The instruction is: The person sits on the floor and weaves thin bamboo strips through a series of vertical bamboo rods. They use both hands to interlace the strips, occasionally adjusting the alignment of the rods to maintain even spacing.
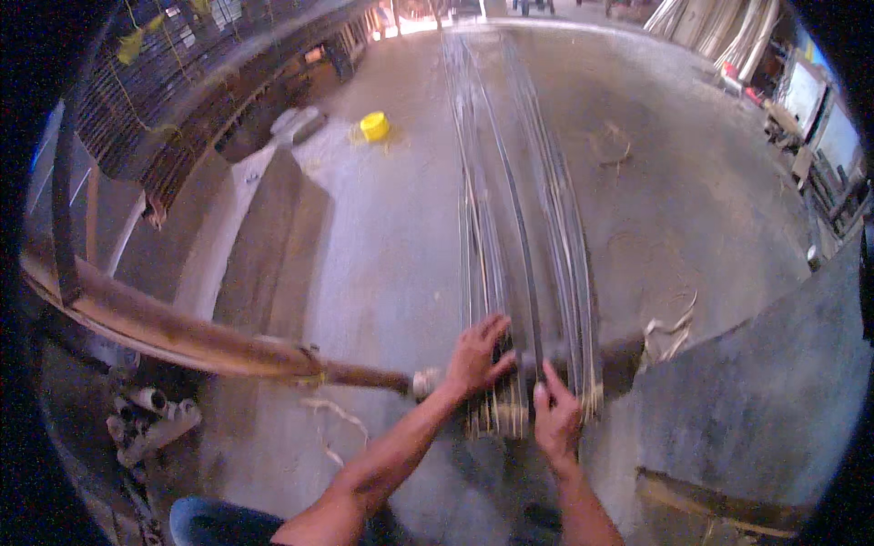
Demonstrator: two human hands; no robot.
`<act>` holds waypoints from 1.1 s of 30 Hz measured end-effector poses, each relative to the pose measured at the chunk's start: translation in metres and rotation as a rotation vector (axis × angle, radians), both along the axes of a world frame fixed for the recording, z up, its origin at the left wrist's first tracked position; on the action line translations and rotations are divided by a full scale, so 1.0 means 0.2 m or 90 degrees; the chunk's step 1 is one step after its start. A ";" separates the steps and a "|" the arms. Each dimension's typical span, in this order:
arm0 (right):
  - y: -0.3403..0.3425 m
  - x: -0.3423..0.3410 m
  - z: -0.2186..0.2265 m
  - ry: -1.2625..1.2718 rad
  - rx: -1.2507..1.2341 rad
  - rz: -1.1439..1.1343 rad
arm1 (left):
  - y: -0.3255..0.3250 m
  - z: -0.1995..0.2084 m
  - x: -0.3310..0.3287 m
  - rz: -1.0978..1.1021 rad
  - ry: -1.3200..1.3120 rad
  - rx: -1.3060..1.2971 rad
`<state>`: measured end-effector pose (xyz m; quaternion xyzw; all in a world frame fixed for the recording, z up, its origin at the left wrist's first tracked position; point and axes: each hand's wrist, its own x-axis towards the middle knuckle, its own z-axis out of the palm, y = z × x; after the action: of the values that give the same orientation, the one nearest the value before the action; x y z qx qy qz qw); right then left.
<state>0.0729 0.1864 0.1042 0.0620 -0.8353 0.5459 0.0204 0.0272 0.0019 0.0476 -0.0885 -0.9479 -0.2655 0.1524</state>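
The long strips (pixel 563 227) look matt and rough-ended, the yellow tub (pixel 374 126) smooth plastic.

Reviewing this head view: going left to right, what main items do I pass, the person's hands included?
Pile of short tubes → round yellow object → left hand → right hand → crumpled pale scrap.

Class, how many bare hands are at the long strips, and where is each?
2. The left hand is at the left-hand group of strips; the right hand pinches a single dark strip right of it. Neither is fully hidden.
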 end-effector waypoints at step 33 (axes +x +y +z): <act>0.16 0.38 -0.33 -0.489 -0.451 -0.179 | 0.68 1.06 0.46 -0.567 -0.275 0.728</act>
<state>0.1492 0.2187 0.0374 -0.2650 -0.5476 0.7696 -0.1942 0.1197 0.1382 0.2590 -0.3167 -0.5459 -0.7636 -0.1361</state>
